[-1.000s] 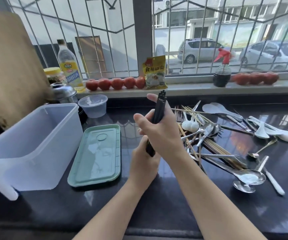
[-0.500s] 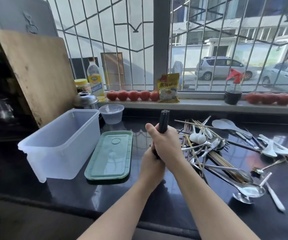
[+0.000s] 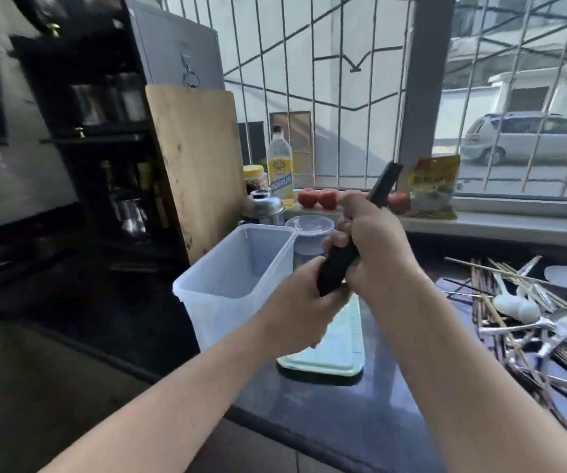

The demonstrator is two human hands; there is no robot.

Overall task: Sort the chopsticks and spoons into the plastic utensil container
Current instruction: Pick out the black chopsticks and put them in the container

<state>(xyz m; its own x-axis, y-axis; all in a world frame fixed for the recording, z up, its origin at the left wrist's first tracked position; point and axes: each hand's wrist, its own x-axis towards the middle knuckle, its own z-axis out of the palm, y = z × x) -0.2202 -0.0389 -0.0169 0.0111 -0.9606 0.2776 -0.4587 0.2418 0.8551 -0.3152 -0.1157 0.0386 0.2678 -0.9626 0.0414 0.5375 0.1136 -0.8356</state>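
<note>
Moved: black chopsticks (image 3: pixel 350 247), gripped by both hands (image 3: pixel 376 249), now near container (image 3: pixel 237 268); next, lower them inside.

lid (image 3: pixel 338 346) right of container (image 3: pixel 227 278)

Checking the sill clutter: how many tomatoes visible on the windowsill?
3 clearly: two tomatoes side by side right of the oil bottle, one right of the black chopsticks. The right hand may hide more between.
</note>
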